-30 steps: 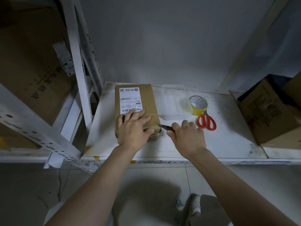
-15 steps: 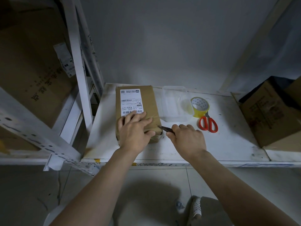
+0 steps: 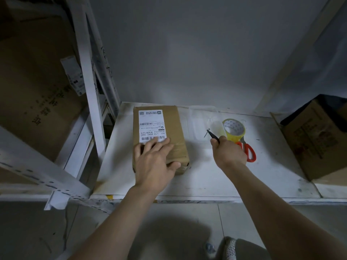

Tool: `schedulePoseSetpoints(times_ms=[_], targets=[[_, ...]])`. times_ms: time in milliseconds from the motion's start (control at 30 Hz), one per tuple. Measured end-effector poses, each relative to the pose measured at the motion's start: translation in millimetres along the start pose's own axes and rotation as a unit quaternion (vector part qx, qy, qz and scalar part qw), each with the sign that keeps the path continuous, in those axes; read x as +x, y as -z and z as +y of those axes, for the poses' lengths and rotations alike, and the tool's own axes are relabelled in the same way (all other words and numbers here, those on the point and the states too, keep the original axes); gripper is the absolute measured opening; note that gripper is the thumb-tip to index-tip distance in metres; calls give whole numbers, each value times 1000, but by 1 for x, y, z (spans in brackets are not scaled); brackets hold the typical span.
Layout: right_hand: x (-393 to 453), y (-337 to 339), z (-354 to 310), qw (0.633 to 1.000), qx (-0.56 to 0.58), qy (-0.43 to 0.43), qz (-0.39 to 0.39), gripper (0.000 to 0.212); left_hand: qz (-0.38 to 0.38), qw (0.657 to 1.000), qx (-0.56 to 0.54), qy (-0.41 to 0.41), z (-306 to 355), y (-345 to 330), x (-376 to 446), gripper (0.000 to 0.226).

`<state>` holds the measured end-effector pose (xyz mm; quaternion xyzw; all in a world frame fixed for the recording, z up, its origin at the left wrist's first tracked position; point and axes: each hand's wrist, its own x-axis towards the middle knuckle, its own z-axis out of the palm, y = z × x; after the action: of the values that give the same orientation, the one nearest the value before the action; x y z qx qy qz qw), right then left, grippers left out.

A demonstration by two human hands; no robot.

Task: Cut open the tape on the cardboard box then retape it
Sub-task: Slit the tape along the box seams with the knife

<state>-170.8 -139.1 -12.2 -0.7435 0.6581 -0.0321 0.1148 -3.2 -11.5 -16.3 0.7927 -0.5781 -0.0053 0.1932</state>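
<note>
Presently, the cardboard box (image 3: 159, 136) lies flat on the white shelf (image 3: 206, 177), towards its left side, with the shipping label (image 3: 151, 125) facing up. The left hand (image 3: 155, 162) rests on the box's near end, fingers (image 3: 159, 145) straight and spread over the label's lower edge, thumb at the near right corner. The right hand (image 3: 228, 152) is raised clear of the box, to its right, fingers curled round a thin dark blade tool (image 3: 212, 135) whose tip points up and left. Just behind that hand stand a roll of yellow tape (image 3: 233, 129) and red-handled scissors (image 3: 247, 151), partly hidden. A clear plastic container (image 3: 203, 121) sits between box and tape. A second brown carton (image 3: 317, 136) occupies the shelf's right end.
</note>
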Motion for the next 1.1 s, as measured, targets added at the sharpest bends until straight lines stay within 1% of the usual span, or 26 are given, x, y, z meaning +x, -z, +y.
schedulePoseSetpoints(times_ms=[67,133,233,300,400,433,467,500,533,600,667,700,767,867,1000,1100], targets=[[10,-1,-6,999,-2,-35,-19,46,10,1000,-3,-3,0,0,1,56],[16,1,-9,996,-6,-64,-58,43,17,1000,4,-16,-2,1,1,55],[17,4,-10,991,4,-71,-115,39,22,999,4,-29,-5,-1,2,54],[13,5,-10,992,-2,-64,-110,40,19,999,2,-27,-6,-2,2,55],[7,6,-9,995,-23,-50,-78,39,5,1000,-7,-24,-5,3,1,59],[6,7,-7,996,-5,-52,-73,38,-9,1000,-13,-23,-5,7,1,63],[4,8,-5,995,39,-61,-74,36,-26,999,-26,-16,-6,13,2,68],[2,11,-4,988,107,-75,-83,34,-41,998,-48,0,-7,20,3,73],[-2,13,-5,973,190,-86,-100,30,-48,996,-75,26,-11,25,3,76],[-13,20,-8,926,337,-100,-137,22,-53,986,-128,94,-20,36,2,82],[-28,27,-15,889,419,-94,-161,20,-79,972,-171,138,-29,41,-4,86],[-35,28,-19,879,438,-87,-169,19,-100,968,-182,142,-33,40,-8,88],[-46,27,-27,876,441,-75,-180,16,-116,970,-168,131,-39,35,-14,88],[-57,21,-36,882,427,-73,-187,12,-97,976,-160,110,-44,29,-19,87],[-57,20,-39,891,432,-72,-124,10,-76,980,-163,85,-40,24,-29,82],[-51,22,-38,886,447,-60,-110,15,-57,981,-173,62,-31,17,-38,77]])
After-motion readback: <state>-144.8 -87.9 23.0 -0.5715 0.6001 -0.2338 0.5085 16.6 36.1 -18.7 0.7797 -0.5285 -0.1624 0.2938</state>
